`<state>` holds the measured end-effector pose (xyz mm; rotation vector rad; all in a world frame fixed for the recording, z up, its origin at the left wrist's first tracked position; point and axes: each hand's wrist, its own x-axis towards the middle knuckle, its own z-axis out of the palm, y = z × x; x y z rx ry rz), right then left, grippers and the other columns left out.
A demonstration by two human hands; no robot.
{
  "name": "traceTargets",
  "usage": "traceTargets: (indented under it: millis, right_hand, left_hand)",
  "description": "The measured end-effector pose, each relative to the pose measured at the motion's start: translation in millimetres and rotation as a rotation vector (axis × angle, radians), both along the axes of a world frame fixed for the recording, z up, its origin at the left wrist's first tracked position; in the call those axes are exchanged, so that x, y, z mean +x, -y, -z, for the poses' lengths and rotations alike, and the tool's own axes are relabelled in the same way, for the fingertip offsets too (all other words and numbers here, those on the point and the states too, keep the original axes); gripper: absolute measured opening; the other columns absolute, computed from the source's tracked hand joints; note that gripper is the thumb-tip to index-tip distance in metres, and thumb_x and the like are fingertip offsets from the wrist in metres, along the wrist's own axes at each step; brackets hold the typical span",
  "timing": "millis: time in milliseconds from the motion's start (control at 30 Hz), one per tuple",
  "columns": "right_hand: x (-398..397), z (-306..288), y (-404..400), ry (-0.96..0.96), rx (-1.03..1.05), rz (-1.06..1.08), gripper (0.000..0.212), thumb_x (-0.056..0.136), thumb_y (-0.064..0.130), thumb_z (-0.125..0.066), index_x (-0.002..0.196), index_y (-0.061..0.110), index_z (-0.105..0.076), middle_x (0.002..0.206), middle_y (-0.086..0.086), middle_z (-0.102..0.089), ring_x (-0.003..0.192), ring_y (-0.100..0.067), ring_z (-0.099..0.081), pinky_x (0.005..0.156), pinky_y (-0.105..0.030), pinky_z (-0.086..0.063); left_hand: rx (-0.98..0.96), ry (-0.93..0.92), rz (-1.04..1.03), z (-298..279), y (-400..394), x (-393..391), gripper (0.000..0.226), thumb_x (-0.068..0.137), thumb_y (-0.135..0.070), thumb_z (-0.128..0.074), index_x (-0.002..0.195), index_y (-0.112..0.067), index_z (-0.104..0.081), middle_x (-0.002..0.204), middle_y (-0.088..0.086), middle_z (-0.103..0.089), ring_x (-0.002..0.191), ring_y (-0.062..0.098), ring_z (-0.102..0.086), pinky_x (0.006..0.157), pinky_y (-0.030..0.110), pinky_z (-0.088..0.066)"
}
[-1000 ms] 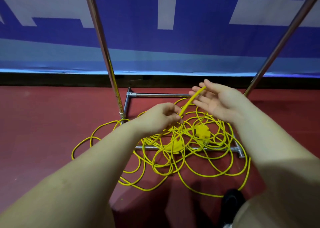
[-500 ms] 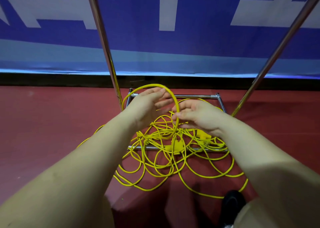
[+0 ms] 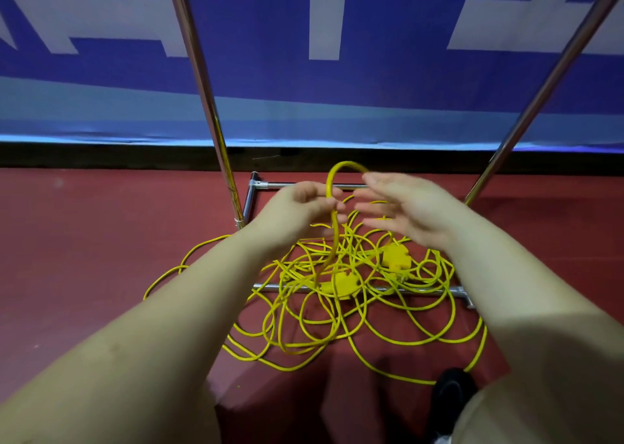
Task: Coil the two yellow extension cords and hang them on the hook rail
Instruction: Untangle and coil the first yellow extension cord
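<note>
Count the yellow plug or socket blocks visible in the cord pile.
2. One yellow block lies on the near base bar of the rack, below the left hand. The other block lies just right of it, under the right hand. Tangled loops may hide more ends.

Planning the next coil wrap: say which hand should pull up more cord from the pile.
Right. The right hand is open and free above the cord pile; the left hand already grips the raised loop.

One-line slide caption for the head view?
Left hand grips a raised loop of yellow cord; right hand open beside it, tangle on floor.
</note>
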<state>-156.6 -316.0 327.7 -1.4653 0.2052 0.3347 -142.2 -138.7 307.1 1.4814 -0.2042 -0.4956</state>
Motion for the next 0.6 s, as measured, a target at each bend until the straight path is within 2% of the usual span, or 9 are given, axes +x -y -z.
traceTargets:
  millis: [33, 100, 200, 267, 333, 400, 433, 500, 600]
  right_hand:
    - [-3, 4, -3, -0.01, -0.106, -0.112, 0.013, 0.091, 0.023, -0.055, 0.104, 0.022, -0.057, 0.111, -0.003, -0.063, 0.101, -0.016, -0.061, 0.088, -0.033, -0.049]
    - [-9, 10, -10, -0.035, -0.258, -0.315, 0.017, 0.089, 0.025, -0.058, 0.106, 0.024, -0.058, 0.111, 0.002, -0.065, 0.104, -0.012, -0.06, 0.085, -0.024, -0.047]
    - [-15, 14, -20, -0.045, -0.336, -0.49, 0.009, 0.091, 0.016, -0.056, 0.096, 0.022, -0.059, 0.103, 0.0, -0.065, 0.098, -0.011, -0.06, 0.083, -0.021, -0.045]
    - [-16, 10, -22, -0.054, -0.24, -0.455, 0.013, 0.094, 0.009, -0.05, 0.093, 0.019, -0.058, 0.09, 0.0, -0.066, 0.088, -0.012, -0.064, 0.08, -0.024, -0.052]
    - [-12, 2, -18, -0.039, -0.05, -0.308, 0.015, 0.095, 0.003, -0.045, 0.09, 0.014, -0.055, 0.077, 0.0, -0.064, 0.075, -0.01, -0.068, 0.074, -0.027, -0.056]
    - [-7, -4, -13, 0.008, 0.079, -0.166, 0.016, 0.095, 0.004, -0.044, 0.088, 0.015, -0.053, 0.071, 0.002, -0.064, 0.073, -0.01, -0.068, 0.075, -0.031, -0.056]
    - [-6, -4, -11, 0.02, 0.082, -0.132, 0.014, 0.094, 0.006, -0.046, 0.087, 0.016, -0.052, 0.073, 0.002, -0.065, 0.076, -0.011, -0.067, 0.079, -0.033, -0.054]
    - [-7, 2, -14, 0.017, -0.079, -0.151, 0.009, 0.092, 0.011, -0.054, 0.087, 0.019, -0.052, 0.085, 0.001, -0.065, 0.088, -0.015, -0.064, 0.085, -0.035, -0.05]
    - [-14, 13, -26, -0.014, -0.29, -0.348, 0.007, 0.09, 0.02, -0.059, 0.094, 0.025, -0.056, 0.095, 0.004, -0.065, 0.097, -0.012, -0.062, 0.087, -0.032, -0.048]
  left_hand:
    - [-0.102, -0.059, -0.054, -2, 0, 1, 0.016, 0.097, -0.003, -0.044, 0.094, -0.013, -0.056, 0.083, 0.001, -0.064, 0.068, 0.007, -0.068, 0.06, 0.022, -0.056]
    - [-0.275, -0.162, -0.146, -6, -2, 5, 0.016, 0.097, -0.004, -0.043, 0.094, -0.011, -0.056, 0.08, 0.001, -0.065, 0.066, 0.007, -0.07, 0.059, 0.022, -0.057]
    - [-0.38, -0.203, -0.232, -10, -5, 8, 0.015, 0.097, -0.006, -0.043, 0.095, -0.012, -0.057, 0.078, -0.001, -0.069, 0.068, 0.008, -0.07, 0.061, 0.022, -0.057]
    - [-0.393, -0.205, -0.25, -10, -6, 10, 0.014, 0.098, -0.008, -0.043, 0.098, -0.012, -0.056, 0.088, 0.002, -0.067, 0.071, 0.01, -0.07, 0.062, 0.022, -0.058]
    - [-0.372, -0.208, -0.228, -8, -6, 9, 0.014, 0.098, -0.007, -0.043, 0.102, -0.012, -0.055, 0.093, 0.005, -0.065, 0.075, 0.014, -0.07, 0.069, 0.027, -0.058]
    - [-0.356, -0.218, -0.192, -6, -4, 5, 0.015, 0.097, -0.003, -0.043, 0.103, -0.011, -0.054, 0.095, 0.006, -0.065, 0.078, 0.016, -0.069, 0.073, 0.032, -0.058]
    - [-0.36, -0.225, -0.184, -6, -3, 4, 0.016, 0.096, -0.002, -0.043, 0.103, -0.011, -0.054, 0.095, 0.006, -0.065, 0.077, 0.016, -0.069, 0.071, 0.032, -0.059]
    - [-0.402, -0.247, -0.19, -7, -2, 2, 0.015, 0.096, 0.0, -0.043, 0.1, -0.01, -0.053, 0.094, 0.006, -0.066, 0.076, 0.016, -0.07, 0.066, 0.031, -0.059]
    - [-0.478, -0.298, -0.215, -10, -2, 2, 0.013, 0.096, 0.001, -0.043, 0.098, -0.009, -0.052, 0.094, 0.008, -0.066, 0.073, 0.016, -0.071, 0.063, 0.032, -0.06]
